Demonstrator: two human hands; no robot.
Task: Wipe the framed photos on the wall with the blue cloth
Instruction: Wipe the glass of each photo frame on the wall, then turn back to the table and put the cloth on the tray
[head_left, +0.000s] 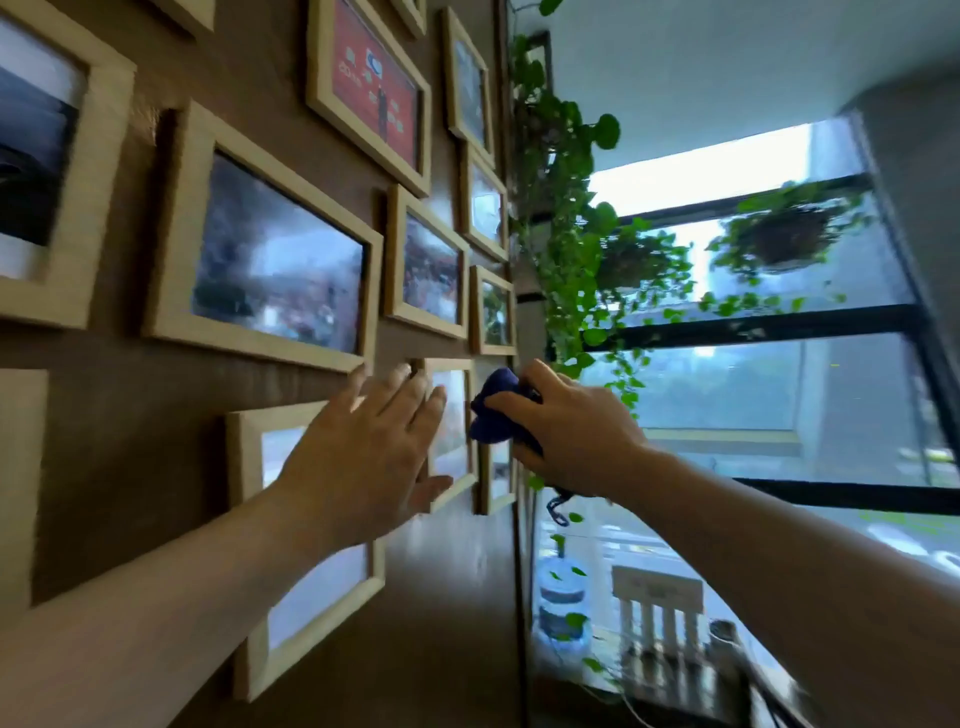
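Several light wooden framed photos hang on a brown wall on the left. My right hand (566, 426) is closed around a bunched blue cloth (496, 410), held at the right side of a small frame (451, 422) low on the wall. My left hand (363, 457) is spread flat with fingers apart, in front of that small frame and a lower frame (306, 561); I cannot tell whether it touches them. A larger framed photo (270, 260) hangs just above both hands. The image is motion-blurred.
Trailing green plants (566, 208) hang at the wall's right end and by the large window (779, 322). Below the window stand a water bottle (563, 597) and a white chair back (657, 603).
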